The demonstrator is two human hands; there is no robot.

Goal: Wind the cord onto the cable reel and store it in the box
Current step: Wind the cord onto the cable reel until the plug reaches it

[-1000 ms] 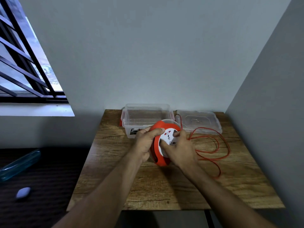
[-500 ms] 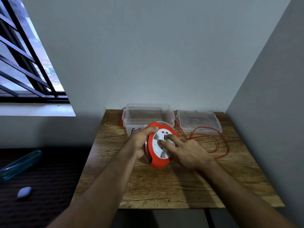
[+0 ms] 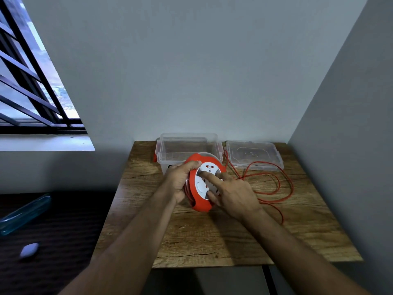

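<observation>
Table (image 3: 191, 237): carrying all items. Left hand (image 3: 177, 182): its grip is clasping the cable reel (image 3: 196, 202) rim, upright at table centre. Right hand (image 3: 235, 195): fingers resting spread on the socket face, enclosing nothing. Cord (image 3: 274, 182): lying looped, right. Box (image 3: 188, 143), lid (image 3: 253, 155): waiting behind. Risk: loose loops snagging or tangling while winding.

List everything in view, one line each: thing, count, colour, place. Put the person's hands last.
table: one, brown wood, centre
box: one, clear, open, table's far edge
lid: one, clear, flat, right of the box
cable reel: one, orange with white face, on edge, between the hands
cord: one, orange, loose loops right of the reel
window: one, dark bars, upper left
left hand: grips the reel's rim
right hand: fingers on the reel's face
</observation>
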